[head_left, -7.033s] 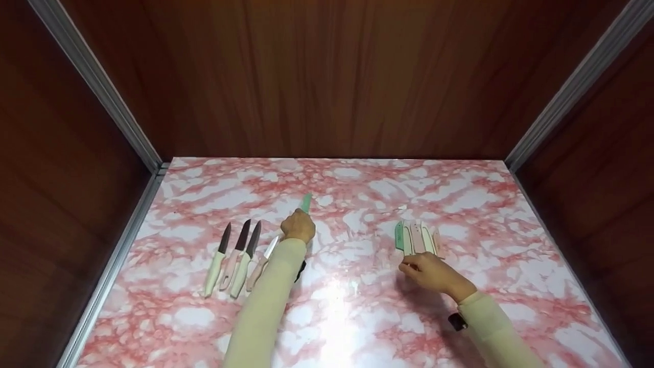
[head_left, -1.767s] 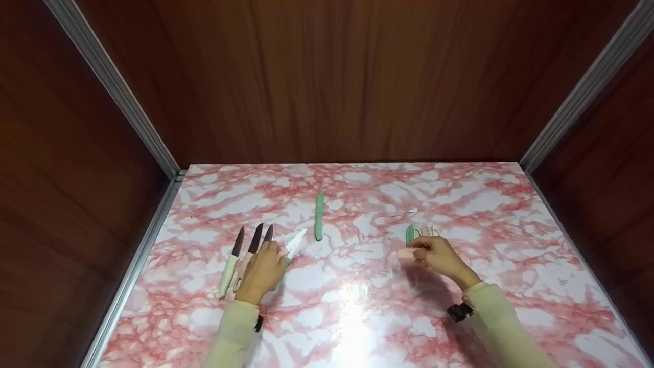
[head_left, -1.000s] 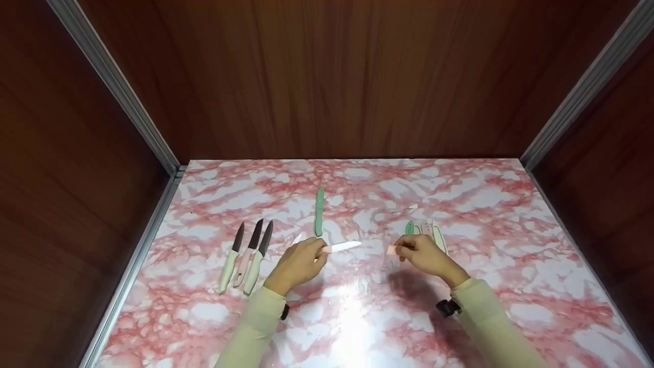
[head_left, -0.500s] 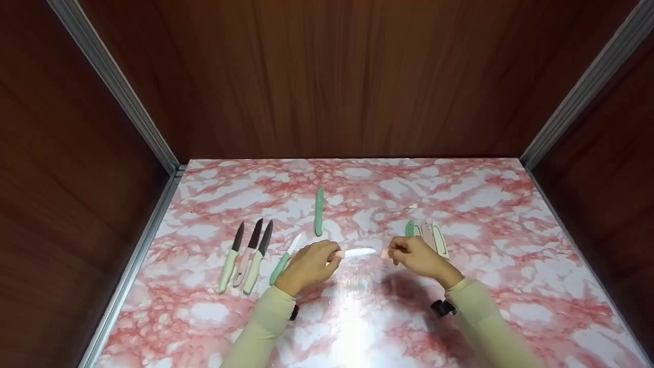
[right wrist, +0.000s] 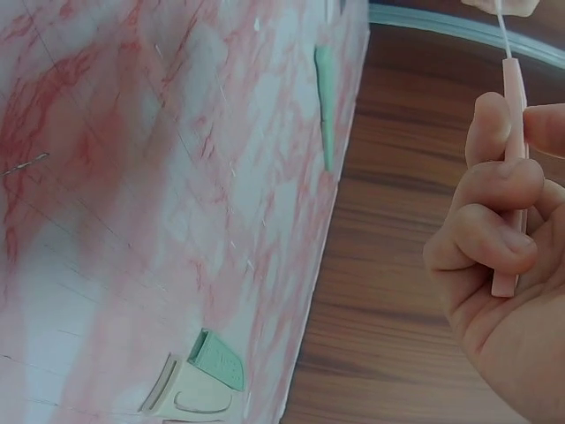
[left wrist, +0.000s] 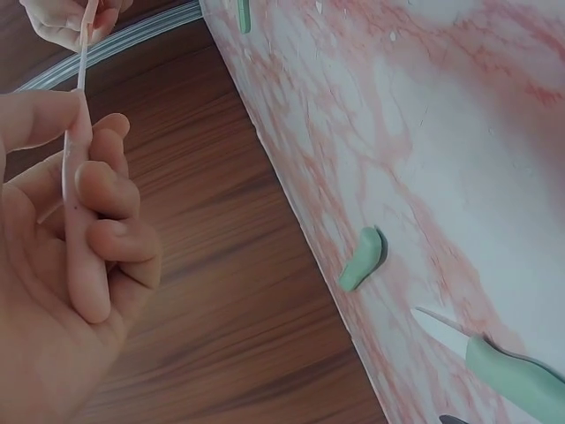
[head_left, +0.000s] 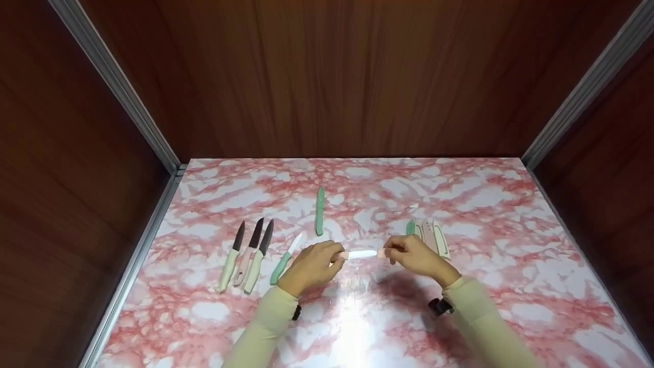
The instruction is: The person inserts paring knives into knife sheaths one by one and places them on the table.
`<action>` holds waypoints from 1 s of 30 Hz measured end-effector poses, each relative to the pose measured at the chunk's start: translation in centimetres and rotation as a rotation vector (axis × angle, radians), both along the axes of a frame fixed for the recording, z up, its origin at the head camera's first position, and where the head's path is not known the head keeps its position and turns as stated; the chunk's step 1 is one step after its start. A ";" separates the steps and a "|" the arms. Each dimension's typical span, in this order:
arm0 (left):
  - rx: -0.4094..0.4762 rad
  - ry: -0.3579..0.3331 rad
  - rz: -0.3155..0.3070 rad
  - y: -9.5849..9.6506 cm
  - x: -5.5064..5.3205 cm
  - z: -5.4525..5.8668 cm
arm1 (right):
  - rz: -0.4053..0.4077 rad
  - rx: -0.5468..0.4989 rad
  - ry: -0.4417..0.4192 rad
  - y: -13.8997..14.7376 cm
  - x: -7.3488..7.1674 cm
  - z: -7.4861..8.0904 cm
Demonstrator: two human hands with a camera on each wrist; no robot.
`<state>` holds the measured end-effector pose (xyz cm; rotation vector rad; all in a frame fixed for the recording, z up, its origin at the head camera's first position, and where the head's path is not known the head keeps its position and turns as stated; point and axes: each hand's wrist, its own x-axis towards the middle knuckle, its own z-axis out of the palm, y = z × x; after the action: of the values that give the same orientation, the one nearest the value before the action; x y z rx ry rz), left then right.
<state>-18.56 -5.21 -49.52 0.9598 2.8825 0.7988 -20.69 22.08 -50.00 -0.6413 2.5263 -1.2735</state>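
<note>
Pink knife (left wrist: 86, 256) is in the air over the table (head_left: 357, 199), roughly level, white blade pointing at the pink sheath (right wrist: 513, 88). Tip is at the sheath mouth; can't tell how far in, if at all. Most of the blade is bare. Left hand (head_left: 312, 263): fingers curled round the knife handle, firm hold. Right hand (head_left: 418, 256): thumb and fingers pinching the sheath, other fingers bent along it. Green knife (head_left: 280, 269) lies just left of the left hand, white blade out, pointing away. Left of that, three dark-bladed knives side by side: white-handled knife (head_left: 228, 271), pink-handled knife (head_left: 242, 268), second white-handled knife (head_left: 253, 272), all tips to the far side. All-green knife (head_left: 320, 212) lies by itself beyond the left hand. Behind the right hand, partly covered by it, a row of spare sheaths: green sheath (head_left: 410, 228), white one (head_left: 418, 227), second pink one (head_left: 428, 231), another white one (head_left: 441, 240). Table is red-and-white marbled; wooden walls (head_left: 327, 82) around it, metal rails (head_left: 115, 84) at the corners.
</note>
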 end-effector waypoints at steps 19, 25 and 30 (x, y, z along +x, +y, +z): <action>-0.036 0.105 -0.027 -0.1 -0.2 -0.2 | 0.068 0.023 0.073 -0.1 0.2 0.6; -0.047 0.094 -0.016 -0.1 -0.2 0.0 | 0.061 0.002 0.089 -0.1 0.0 0.0; -0.061 0.142 -0.022 0.0 -0.2 0.2 | 0.068 -0.014 0.087 -0.1 0.1 -0.1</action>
<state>-18.78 -5.19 -49.36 1.0819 2.9896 0.6633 -20.62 22.01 -50.12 -0.7954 2.5424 -1.2674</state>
